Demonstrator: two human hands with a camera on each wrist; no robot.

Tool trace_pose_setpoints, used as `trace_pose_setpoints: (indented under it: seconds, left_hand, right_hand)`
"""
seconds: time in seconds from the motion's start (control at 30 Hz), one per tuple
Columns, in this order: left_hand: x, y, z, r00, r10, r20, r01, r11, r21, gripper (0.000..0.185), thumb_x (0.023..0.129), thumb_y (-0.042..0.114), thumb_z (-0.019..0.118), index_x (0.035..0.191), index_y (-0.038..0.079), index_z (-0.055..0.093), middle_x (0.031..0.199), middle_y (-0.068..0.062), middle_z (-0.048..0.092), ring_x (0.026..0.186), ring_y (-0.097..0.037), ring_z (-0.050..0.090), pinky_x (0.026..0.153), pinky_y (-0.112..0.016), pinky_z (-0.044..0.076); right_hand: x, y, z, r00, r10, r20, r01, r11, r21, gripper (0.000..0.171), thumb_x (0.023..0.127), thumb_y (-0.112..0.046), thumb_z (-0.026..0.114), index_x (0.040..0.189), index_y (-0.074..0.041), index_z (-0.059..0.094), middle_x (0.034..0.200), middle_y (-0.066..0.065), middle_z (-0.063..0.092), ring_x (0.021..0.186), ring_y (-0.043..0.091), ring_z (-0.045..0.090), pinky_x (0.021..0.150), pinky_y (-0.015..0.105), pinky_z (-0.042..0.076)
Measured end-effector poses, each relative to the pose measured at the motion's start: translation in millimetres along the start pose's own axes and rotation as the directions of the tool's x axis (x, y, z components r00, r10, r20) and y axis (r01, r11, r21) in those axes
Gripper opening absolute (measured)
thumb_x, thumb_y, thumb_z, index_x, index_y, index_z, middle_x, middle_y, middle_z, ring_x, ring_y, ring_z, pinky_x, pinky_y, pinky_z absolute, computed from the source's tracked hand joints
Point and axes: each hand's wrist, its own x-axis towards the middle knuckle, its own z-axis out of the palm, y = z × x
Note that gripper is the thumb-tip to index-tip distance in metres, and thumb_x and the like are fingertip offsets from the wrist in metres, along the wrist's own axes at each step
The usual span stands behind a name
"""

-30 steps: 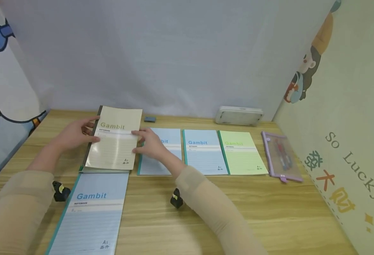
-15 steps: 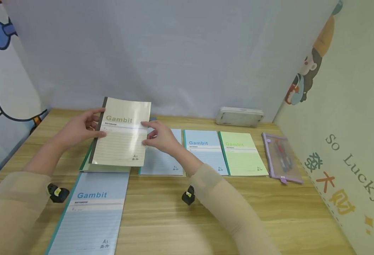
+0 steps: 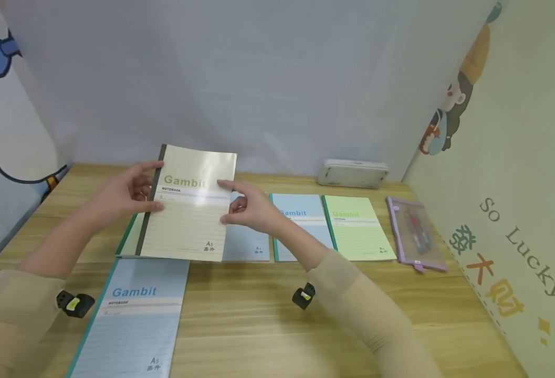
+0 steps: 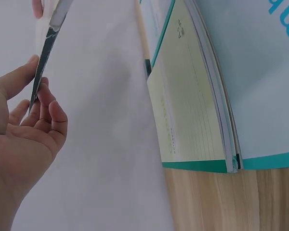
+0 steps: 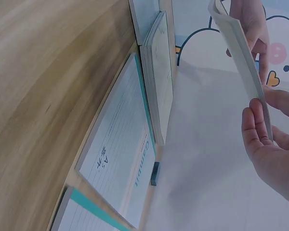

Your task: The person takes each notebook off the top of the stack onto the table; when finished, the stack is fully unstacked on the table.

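Left hand (image 4: 19, 130) pinching notebook edge (image 4: 45, 48), stacked notebooks (image 4: 192, 106) on wooden table (image 4: 231, 202)

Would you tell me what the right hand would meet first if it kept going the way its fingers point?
Nothing new: the right hand already pinches the beige notebook; beyond it, probably the left hand.

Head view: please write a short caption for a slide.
Both hands, left hand and right hand, hold a beige Gambit notebook above the wooden desk.
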Motion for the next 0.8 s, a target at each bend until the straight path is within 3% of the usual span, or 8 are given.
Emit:
trace_pose_setpoints:
  seconds: [0.23, 0.43, 0.57, 0.67, 0.8]
  left_hand:
    - [-17.2, 10.6, 13.2, 0.998, 0.040, 0.053, -0.039, 0.999, -0.009, 0.089, 0.081, 0.027, 0.076, 0.151, 0.020, 0.021, 0.109, -0.012, 0.062, 0.083, -0.018, 0.055, 0.068, -0.023, 0.047]
    - [-28.9, 18.8, 29.9, 0.992, 0.081, 0.094, -0.082, 0.997, 0.001, 0.086, 0.079, 0.026, 0.077, 0.149, 0.016, 0.026, 0.085, -0.006, 0.057, 0.073, -0.016, 0.052, 0.063, -0.025, 0.044]
    - [-36.2, 23.6, 42.9, 0.985, 0.116, 0.127, -0.110, 0.993, -0.053, 0.084, 0.079, 0.028, 0.076, 0.148, 0.016, 0.029, 0.077, -0.004, 0.053, 0.070, -0.015, 0.051, 0.060, -0.026, 0.043]
    - [-41.7, 26.6, 52.5, 0.980, 0.127, 0.153, -0.111, 0.988, -0.111, 0.083, 0.079, 0.028, 0.077, 0.147, 0.015, 0.031, 0.076, -0.004, 0.050, 0.068, -0.015, 0.048, 0.058, -0.027, 0.042]
    - [-48.9, 30.7, 66.5, 0.977, 0.112, 0.180, -0.091, 0.988, -0.122, 0.082, 0.078, 0.026, 0.078, 0.145, 0.015, 0.033, 0.074, -0.003, 0.048, 0.066, -0.013, 0.044, 0.056, -0.026, 0.039]
  right_hand:
    - [-25.9, -5.6, -6.4, 0.999, 0.032, 0.037, -0.032, 0.999, -0.001, 0.078, 0.081, -0.004, 0.073, 0.147, -0.019, 0.034, 0.132, 0.002, 0.047, 0.076, 0.011, 0.058, 0.069, 0.023, 0.050]
    - [-53.4, -1.1, -11.1, 0.998, 0.046, 0.053, -0.046, 0.999, -0.003, 0.070, 0.085, -0.007, 0.070, 0.145, -0.021, 0.038, 0.129, 0.000, 0.053, 0.084, 0.012, 0.060, 0.076, 0.025, 0.053]
    - [-71.1, 2.9, -13.4, 0.999, 0.027, 0.039, -0.026, 0.999, -0.033, 0.066, 0.084, -0.007, 0.070, 0.143, -0.018, 0.041, 0.144, -0.005, 0.042, 0.091, 0.013, 0.059, 0.077, 0.028, 0.054]
    - [-84.1, 5.8, -14.6, 0.999, 0.041, 0.037, -0.039, 0.998, -0.042, 0.067, 0.083, -0.009, 0.072, 0.142, -0.019, 0.043, 0.140, -0.004, 0.045, 0.091, 0.014, 0.059, 0.076, 0.031, 0.054]
    - [-100.3, 11.0, -13.7, 0.996, 0.080, 0.043, -0.077, 0.994, -0.073, 0.069, 0.081, -0.011, 0.074, 0.142, -0.023, 0.043, 0.126, 0.001, 0.050, 0.086, 0.013, 0.060, 0.077, 0.030, 0.054]
